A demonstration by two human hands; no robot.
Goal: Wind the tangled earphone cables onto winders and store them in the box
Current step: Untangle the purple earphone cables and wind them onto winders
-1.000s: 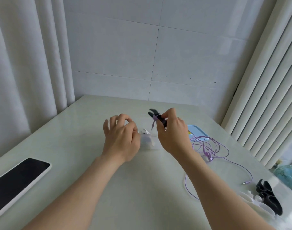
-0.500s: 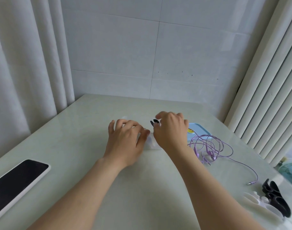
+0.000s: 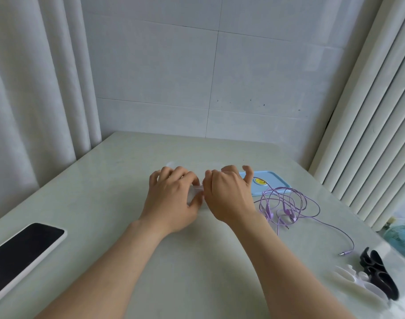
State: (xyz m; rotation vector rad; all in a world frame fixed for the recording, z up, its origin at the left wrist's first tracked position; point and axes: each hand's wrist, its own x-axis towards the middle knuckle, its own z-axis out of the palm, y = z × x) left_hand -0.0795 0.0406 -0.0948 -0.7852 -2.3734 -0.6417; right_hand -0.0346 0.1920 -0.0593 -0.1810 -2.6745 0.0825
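purple earphone cable point(image 3: 289, 201) lies tangled beside the curled right hand point(image 3: 227, 194), hold unclear; left hand point(image 3: 174, 196) clasps the clear box point(image 3: 196, 189).

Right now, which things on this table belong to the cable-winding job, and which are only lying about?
For the job: purple earphones, clear box, blue lid, black winders, white winders.
Lying about: phone, small fan.
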